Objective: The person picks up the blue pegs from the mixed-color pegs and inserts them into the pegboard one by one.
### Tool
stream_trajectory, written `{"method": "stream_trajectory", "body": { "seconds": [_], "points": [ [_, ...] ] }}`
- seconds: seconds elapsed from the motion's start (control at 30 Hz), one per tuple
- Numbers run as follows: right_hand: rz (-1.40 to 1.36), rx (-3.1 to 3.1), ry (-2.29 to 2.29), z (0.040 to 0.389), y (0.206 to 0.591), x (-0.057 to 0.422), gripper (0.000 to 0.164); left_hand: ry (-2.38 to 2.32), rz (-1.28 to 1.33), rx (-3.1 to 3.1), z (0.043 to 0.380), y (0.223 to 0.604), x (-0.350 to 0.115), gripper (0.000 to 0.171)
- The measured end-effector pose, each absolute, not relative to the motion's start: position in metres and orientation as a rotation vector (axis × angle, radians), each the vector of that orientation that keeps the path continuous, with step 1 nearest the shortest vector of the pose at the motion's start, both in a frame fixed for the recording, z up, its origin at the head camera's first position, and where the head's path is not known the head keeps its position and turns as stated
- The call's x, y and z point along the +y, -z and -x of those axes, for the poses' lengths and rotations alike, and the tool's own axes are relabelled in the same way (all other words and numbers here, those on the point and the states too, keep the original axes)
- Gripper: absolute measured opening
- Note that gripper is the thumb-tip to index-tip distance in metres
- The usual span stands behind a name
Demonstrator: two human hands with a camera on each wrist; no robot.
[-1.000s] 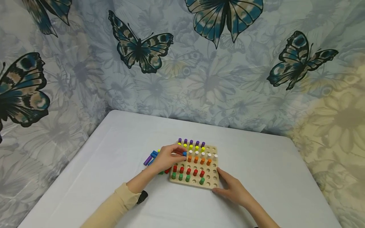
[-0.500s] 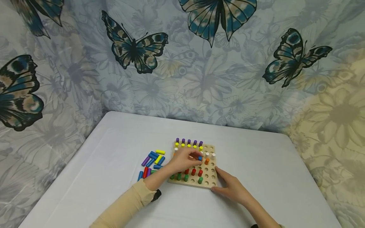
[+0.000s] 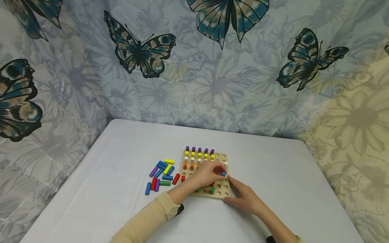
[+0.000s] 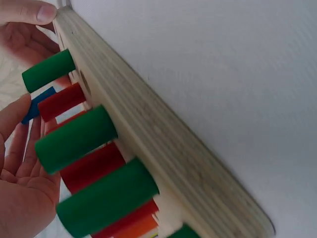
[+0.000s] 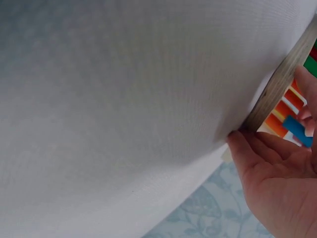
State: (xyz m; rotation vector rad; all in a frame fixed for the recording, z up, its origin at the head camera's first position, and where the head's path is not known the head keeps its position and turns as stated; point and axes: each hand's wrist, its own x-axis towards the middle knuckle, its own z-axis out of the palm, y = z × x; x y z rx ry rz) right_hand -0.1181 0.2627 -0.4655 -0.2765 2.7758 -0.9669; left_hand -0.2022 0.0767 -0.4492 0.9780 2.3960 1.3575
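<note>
In the head view my left hand (image 3: 209,172) pinches a blue peg (image 3: 223,173) between thumb and fingers, over the right side of a wooden pegboard (image 3: 223,194). The left wrist view shows this blue peg (image 4: 37,106) tilted beyond the green and red pegs. My right hand (image 3: 246,197) rests at the board's right edge, its thumb by the near corner and its fingers farther up the side. In the right wrist view those fingers (image 5: 247,148) touch the board's edge (image 5: 275,91). Purple pegs (image 3: 199,149), yellow pegs (image 3: 199,154) and white pegs stand in rows; my left hand hides part of the board.
Left of the board, loose pegs lie on the white table (image 3: 91,202): several blue pegs (image 3: 167,177), yellow, purple and red ones, and a green peg (image 3: 165,183). A butterfly-patterned wall covering (image 3: 194,94) rises behind the table.
My left hand has carried the blue peg rightward across the board, from its left side to near the right edge. My right hand stays at the board's edge. The head view has shifted slightly.
</note>
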Motion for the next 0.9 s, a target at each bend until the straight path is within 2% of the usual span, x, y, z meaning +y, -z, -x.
{"method": "stream_trajectory", "body": {
  "seconds": [0.57,0.9],
  "points": [
    [0.357,2.789,0.994,0.118,0.467,0.261,0.080,-1.082,-1.107,2.626,0.194,0.461,0.093,0.011],
    [0.342,2.793,1.002,0.117,0.467,0.263,0.079,-1.046,-1.135,2.636,0.192,0.463,0.096,0.021]
  ]
}}
